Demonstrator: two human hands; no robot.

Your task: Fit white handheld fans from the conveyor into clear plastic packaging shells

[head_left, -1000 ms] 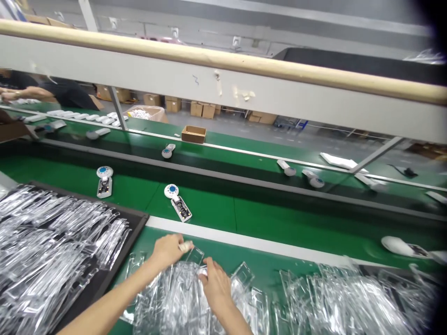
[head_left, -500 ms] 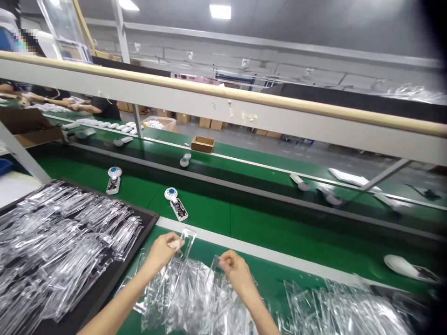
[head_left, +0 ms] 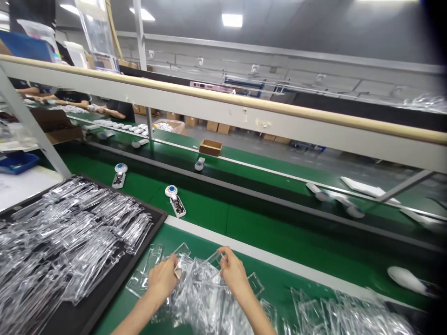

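The left hand (head_left: 161,281) and right hand (head_left: 235,274) pinch narrowly on clear plastic trays (head_left: 199,293). The trays lie bunched between them on the green table (head_left: 289,274).

The scene is lit brightly and fairly evenly by overhead ceiling lights (head_left: 232,20), and only soft shadows are cast. Hard glare is thrown back by the clear plastic blisters (head_left: 77,237). The right edge is darkened, the handrail (head_left: 244,109) is bowed by lens distortion, and the far end appears slightly soft.
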